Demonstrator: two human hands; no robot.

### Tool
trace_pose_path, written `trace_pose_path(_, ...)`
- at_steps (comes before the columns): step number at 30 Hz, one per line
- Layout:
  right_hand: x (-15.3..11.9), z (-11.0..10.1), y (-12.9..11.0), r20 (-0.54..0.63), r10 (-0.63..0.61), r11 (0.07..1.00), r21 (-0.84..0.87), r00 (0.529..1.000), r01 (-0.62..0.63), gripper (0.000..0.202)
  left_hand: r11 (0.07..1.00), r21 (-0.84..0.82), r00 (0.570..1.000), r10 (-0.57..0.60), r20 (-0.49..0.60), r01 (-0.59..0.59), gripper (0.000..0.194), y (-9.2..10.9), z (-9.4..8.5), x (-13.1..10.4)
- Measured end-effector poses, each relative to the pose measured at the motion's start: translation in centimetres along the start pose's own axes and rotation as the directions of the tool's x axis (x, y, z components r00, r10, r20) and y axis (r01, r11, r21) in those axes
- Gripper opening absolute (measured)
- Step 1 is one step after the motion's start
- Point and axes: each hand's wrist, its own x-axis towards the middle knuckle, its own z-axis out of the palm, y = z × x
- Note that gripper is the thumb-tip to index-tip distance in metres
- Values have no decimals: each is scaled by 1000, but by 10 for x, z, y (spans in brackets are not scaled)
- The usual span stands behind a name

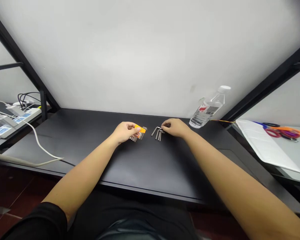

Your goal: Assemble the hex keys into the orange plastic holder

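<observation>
My left hand [126,131] is closed on an orange hex key holder [140,129], pinched between thumb and fingers. Several thin hex keys [141,135] stick out of the holder, their long ends toward me. To the right, several larger loose hex keys [156,131] lie side by side on the black table [140,166]. My right hand [174,127] is beside them with its fingers curled, thumb and fingertips pinched at the bent end of one key. The fingertips partly hide that end.
A clear water bottle [207,108] leans at a tilt right of my right hand. A white padded envelope [265,145] and colourful cords [285,131] lie far right. On the left are a power strip [17,121] and a white cable [40,143] reaching over the table. A wall [130,60] rises behind.
</observation>
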Motion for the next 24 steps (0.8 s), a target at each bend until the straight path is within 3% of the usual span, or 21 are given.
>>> trace_pose_path(3, -5, -9, 9, 38, -184, 981, -47, 982, 186, 49, 1000, -12, 1000, -2, 4, 2, 40, -1, 0, 1)
trace_pose_path(5, -4, -14, 6, 114, -369, 922, -83, 922, 379, 65, 1000, -19, 1000, -7, 6, 7, 42, -3, -1, 2)
trace_pose_path(8, -1, -16, -8, 217, -476, 849, -140, 852, 510, 56, 1000, -21, 1000, -10, 3, 11, 43, -4, 0, 2)
trace_pose_path(11, 1, -13, -21, 219, -481, 838, -171, 849, 519, 34, 1000, -12, 1000, -7, -1, 7, 43, -3, 1, 1)
trace_pose_path(15, -2, -10, -29, 176, -464, 864, -124, 868, 488, 32, 1000, -13, 1000, 1, -12, -2, 42, -2, 4, -1)
trace_pose_path(18, -14, -10, -38, 15, -429, 903, 20, 903, 428, 31, 1000, -2, 1000, 5, -12, -5, 41, -3, 6, -1)
trace_pose_path(20, -23, -9, -49, -156, -339, 915, 176, 928, 364, 31, 1000, 14, 1000, 9, -11, -9, 41, -4, 7, -1)
trace_pose_path(21, -28, -8, -56, -187, -313, 905, 238, 931, 352, 32, 1000, 19, 1000, 13, -13, -13, 41, -5, 7, -1)
trace_pose_path(24, -39, -4, -74, -119, -347, 871, 326, 930, 366, 35, 1000, 16, 999, 26, -20, -25, 41, -8, 8, 1)
